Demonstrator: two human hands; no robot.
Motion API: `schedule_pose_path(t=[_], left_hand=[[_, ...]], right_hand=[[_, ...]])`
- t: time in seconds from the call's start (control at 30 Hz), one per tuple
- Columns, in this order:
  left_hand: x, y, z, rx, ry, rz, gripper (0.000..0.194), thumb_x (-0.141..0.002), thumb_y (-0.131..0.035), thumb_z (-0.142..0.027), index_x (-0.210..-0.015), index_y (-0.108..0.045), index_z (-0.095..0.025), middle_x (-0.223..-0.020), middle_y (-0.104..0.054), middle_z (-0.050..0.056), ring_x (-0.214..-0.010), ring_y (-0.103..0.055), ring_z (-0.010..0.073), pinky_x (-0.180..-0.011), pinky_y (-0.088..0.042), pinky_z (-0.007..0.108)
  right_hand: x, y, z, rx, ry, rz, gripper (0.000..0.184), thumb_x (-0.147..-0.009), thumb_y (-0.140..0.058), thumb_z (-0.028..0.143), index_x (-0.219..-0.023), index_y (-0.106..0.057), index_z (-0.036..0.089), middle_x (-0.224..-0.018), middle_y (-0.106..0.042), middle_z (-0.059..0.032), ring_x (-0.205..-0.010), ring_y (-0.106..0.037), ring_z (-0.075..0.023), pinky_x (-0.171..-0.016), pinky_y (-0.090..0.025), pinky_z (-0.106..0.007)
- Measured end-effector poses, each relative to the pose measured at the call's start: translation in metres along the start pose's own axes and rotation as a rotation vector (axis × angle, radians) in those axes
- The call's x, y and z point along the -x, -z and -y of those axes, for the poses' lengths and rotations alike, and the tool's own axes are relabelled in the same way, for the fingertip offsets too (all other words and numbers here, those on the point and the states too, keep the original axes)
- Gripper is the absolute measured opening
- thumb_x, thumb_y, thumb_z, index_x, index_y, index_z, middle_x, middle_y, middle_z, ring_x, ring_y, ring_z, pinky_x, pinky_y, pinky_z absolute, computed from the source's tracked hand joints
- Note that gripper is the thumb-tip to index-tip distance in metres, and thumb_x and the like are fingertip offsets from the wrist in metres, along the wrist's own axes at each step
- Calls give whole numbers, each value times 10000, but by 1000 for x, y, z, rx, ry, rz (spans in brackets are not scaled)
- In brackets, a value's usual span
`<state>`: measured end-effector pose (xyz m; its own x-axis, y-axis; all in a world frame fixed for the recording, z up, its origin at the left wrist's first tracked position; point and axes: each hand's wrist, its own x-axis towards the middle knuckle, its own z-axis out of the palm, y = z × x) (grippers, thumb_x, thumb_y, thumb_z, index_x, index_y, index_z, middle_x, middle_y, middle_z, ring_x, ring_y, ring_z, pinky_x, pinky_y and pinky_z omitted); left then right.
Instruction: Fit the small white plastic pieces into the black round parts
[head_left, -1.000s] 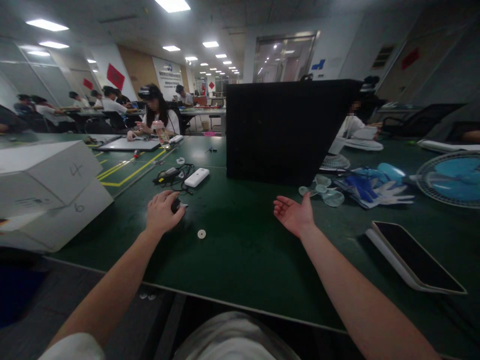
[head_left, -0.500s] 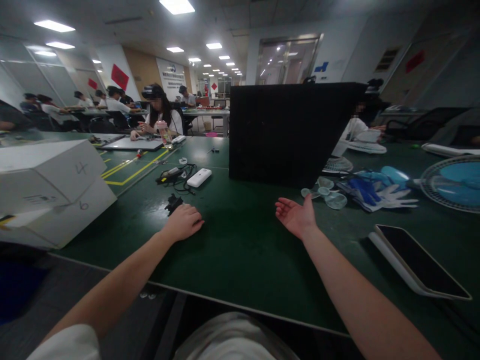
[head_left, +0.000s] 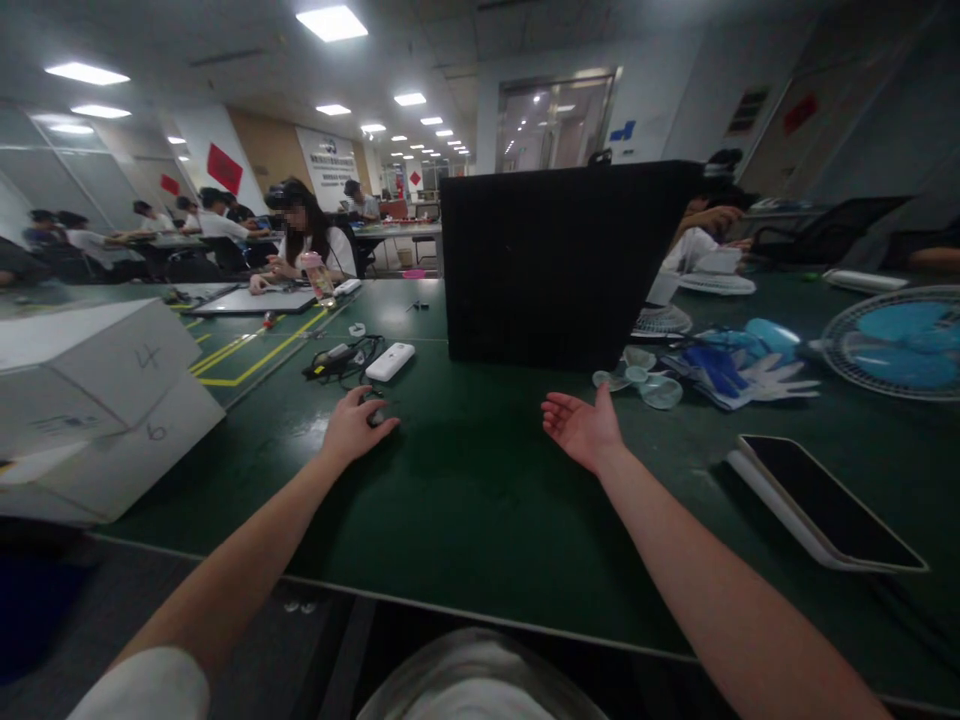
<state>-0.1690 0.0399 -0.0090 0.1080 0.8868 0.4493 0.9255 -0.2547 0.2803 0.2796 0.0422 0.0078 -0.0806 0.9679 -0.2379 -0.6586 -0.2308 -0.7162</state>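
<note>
My left hand (head_left: 355, 426) is over the green table (head_left: 450, 520), its thumb stretched away from the bent fingers. A small dark patch shows in the gap between thumb and fingers; I cannot make out what it is. Just beyond the fingertips lie a white power bank (head_left: 390, 362) and a tangle of black cable (head_left: 341, 360). My right hand (head_left: 583, 428) rests palm up with its fingers stretched and slightly curled, and nothing lies in the palm. Beyond it are pale round plastic pieces (head_left: 660, 391), not touched by the hand.
A large black box (head_left: 551, 265) stands ahead. White boxes (head_left: 161, 440) are on the left. Gloves (head_left: 757, 380), a blue-bladed fan (head_left: 900, 340) and a tablet-like device (head_left: 832, 500) occupy the right. A co-worker (head_left: 311, 235) sits across the table.
My left hand has spread its thumb from its fingers, and the black thing seen beside it earlier is now mostly out of sight. The right hand keeps its pose. The view has shifted slightly.
</note>
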Motion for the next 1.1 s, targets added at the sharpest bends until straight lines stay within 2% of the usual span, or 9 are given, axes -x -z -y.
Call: schedule_pose_path(t=[0.13,0.4,0.53,0.63,0.77,0.83,0.93,1.0,1.1], left_hand=[[-12,-24,-54,51,-74,21,400,-846,-679,-479,-1154,-753,-235,-1462,-494,132,-1278,-535,350,-1101,-437,495],[-21,-69,-199,192,-287,131,394,-895,-641,-491,-1184,-712,-232,-1341,-582,148,-1231,-514,366,-961,-513,507],[-13,-78,-244,228,-334,163,327,-931,-612,-454,-1144,-709,-227,-1260,-616,159,-1212,-509,356,-969,-500,523],[-11,-77,-252,230,-365,181,293,-960,-577,-423,-1127,-715,-226,-1251,-622,157,-1217,-515,339,-988,-488,517],[-17,-67,-239,383,-302,151,267,-977,-559,-387,-1063,-739,-209,-1192,-655,148,-1196,-548,304,-1027,-455,512],[-23,-60,-230,623,-111,121,301,-965,-575,-443,-1059,-733,-205,-1168,-663,142,-1151,-579,287,-1014,-464,495],[-29,-49,-219,1165,381,145,454,-950,-525,-593,-1125,-682,-205,-1161,-657,130,-1045,-631,257,-893,-533,436],[-29,-42,-216,1529,654,236,527,-949,-469,-653,-1159,-638,-201,-1143,-652,119,-969,-653,232,-806,-561,390],[-19,-34,-215,1844,754,364,509,-949,-481,-644,-1165,-605,-201,-1114,-655,106,-915,-666,207,-768,-573,351]], right_hand=[[-1,1,0,6,4,-2,827,-902,-190,826,-1100,-662,176,-833,-741,-160,-701,-684,-274,-616,-557,-414],[2,0,0,26,13,-12,784,-918,-198,805,-1060,-670,196,-816,-744,-148,-694,-681,-267,-625,-555,-410],[3,-2,-1,21,8,-5,798,-928,-196,796,-1003,-678,165,-788,-742,-157,-673,-683,-256,-613,-552,-389],[3,-3,-1,35,2,-5,768,-938,-231,782,-962,-687,164,-781,-744,-152,-667,-682,-249,-607,-548,-383],[4,-4,0,130,85,-29,711,-957,-261,752,-905,-703,198,-788,-745,-118,-662,-661,-226,-589,-529,-367],[6,-7,-2,309,225,-35,620,-949,-378,728,-895,-718,212,-824,-746,-102,-688,-652,-217,-599,-522,-353],[18,-18,-12,765,557,23,406,-826,-719,574,-1033,-734,225,-974,-736,-86,-813,-656,-230,-719,-546,-381],[30,-29,-21,1082,745,90,565,-725,-834,483,-1215,-685,245,-1118,-703,-89,-921,-657,-258,-822,-553,-439],[48,-46,-34,1341,863,230,734,-726,-839,446,-1383,-572,259,-1308,-626,-116,-1074,-646,-291,-927,-541,-496]])
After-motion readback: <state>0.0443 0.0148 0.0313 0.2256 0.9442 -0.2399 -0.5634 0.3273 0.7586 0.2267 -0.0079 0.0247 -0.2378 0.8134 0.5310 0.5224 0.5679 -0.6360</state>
